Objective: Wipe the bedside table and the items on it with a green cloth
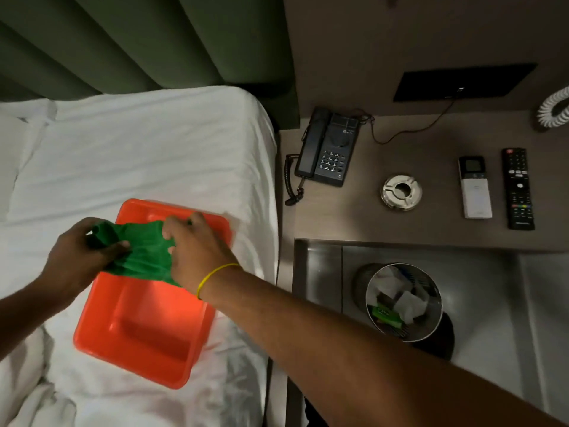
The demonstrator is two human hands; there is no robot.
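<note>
i've got both hands clamped on the green cloth (144,251), left hand (77,254) and right hand (197,248), over the orange tub (138,328) on the bed. the surface (415,149) lies off to my right, right hand nearer.

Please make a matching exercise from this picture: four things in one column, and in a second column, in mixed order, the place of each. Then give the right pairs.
Things:
1. green cloth
2. orange tub
3. telephone
4. bin

Places:
A. on the bedside table, near the bed
B. on the floor, below the table's front edge
C. held by the left hand and the right hand
D. on the white bed sheet

Pairs: 1-C, 2-D, 3-A, 4-B
</note>
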